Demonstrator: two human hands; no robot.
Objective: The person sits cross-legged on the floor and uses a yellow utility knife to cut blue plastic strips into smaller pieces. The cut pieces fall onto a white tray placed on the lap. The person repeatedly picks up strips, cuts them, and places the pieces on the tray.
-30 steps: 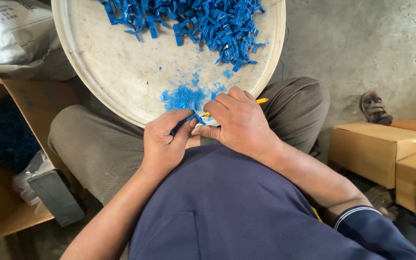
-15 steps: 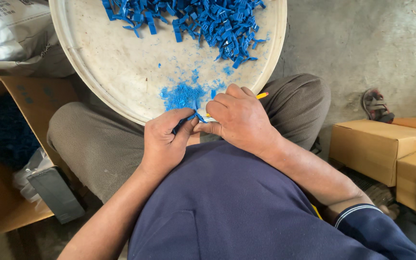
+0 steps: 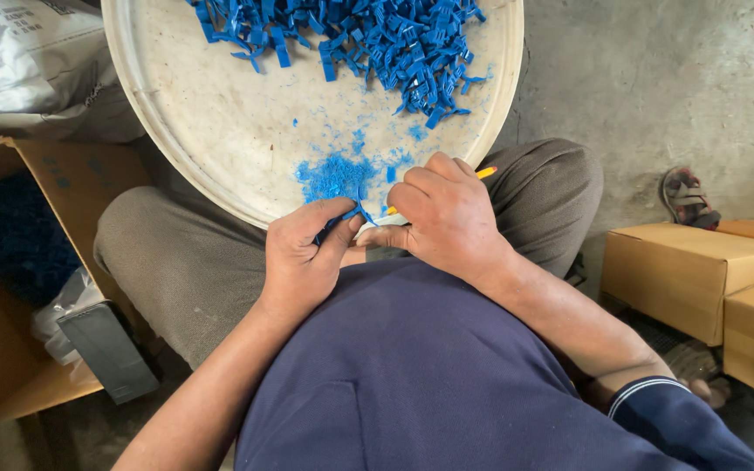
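While both hands [image 3: 377,240] pinch a blue piece [image 3: 346,218], the round tray [image 3: 220,131] overhangs grey concrete floor [image 3: 656,78].

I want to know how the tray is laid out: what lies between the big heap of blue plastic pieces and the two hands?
In the head view, between the heap of blue pieces and the left hand and right hand lies scuffed tray surface with scattered blue specks, then a small pile of blue shavings.

One round white tray [image 3: 220,131] rests on my lap: left of it one open brown carton [image 3: 10,349], right of it two closed cartons [image 3: 700,270], one sandal [image 3: 687,196].
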